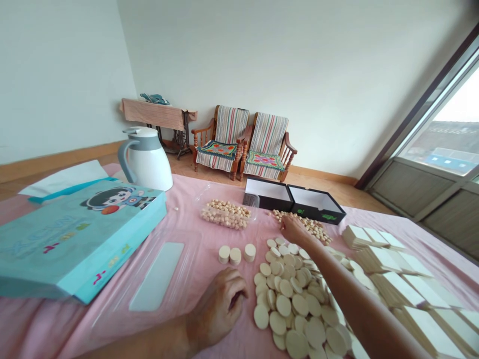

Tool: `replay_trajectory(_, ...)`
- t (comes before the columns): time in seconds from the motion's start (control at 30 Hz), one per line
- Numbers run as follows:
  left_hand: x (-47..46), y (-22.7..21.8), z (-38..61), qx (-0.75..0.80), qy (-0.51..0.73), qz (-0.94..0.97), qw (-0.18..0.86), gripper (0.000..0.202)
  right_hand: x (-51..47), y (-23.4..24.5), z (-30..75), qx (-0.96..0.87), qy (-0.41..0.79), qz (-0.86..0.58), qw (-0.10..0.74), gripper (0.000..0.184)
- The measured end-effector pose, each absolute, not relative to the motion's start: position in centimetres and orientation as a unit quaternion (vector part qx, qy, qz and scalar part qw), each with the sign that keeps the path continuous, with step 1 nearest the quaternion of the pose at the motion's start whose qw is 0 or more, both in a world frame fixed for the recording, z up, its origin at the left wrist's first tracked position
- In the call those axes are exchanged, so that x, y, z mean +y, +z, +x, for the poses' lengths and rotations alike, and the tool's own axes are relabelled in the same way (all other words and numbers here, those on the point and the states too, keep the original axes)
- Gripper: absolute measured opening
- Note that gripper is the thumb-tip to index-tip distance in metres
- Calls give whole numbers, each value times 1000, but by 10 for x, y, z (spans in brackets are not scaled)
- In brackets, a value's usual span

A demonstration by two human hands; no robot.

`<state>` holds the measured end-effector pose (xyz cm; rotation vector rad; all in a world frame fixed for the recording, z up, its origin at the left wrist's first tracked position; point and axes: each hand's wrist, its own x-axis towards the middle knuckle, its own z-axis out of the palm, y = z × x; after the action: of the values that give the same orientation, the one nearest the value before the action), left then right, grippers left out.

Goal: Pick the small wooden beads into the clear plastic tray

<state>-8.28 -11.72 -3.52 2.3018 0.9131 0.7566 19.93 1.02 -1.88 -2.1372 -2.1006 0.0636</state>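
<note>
My left hand rests on the pink tablecloth with its fingers curled into a loose fist, just left of a spread of several flat pale wooden discs. What it holds, if anything, is hidden. My right hand reaches forward across the discs, fingers bent down onto a loose pile of small pale wooden beads in front of two black boxes. Three short stacks of discs stand ahead of my left hand. A clear tray of beads lies beyond them.
A light blue gift bag lies at the left with a clear plastic sleeve beside it. A white jug stands at the back. Rows of pale wooden blocks fill the right side. Two wooden armchairs stand by the wall.
</note>
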Motion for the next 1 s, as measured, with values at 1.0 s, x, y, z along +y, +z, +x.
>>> replay_trajectory(1.0,-132,-5,-77,280,333,874,219,24,-109,14,180,-707,59,-589,388,11)
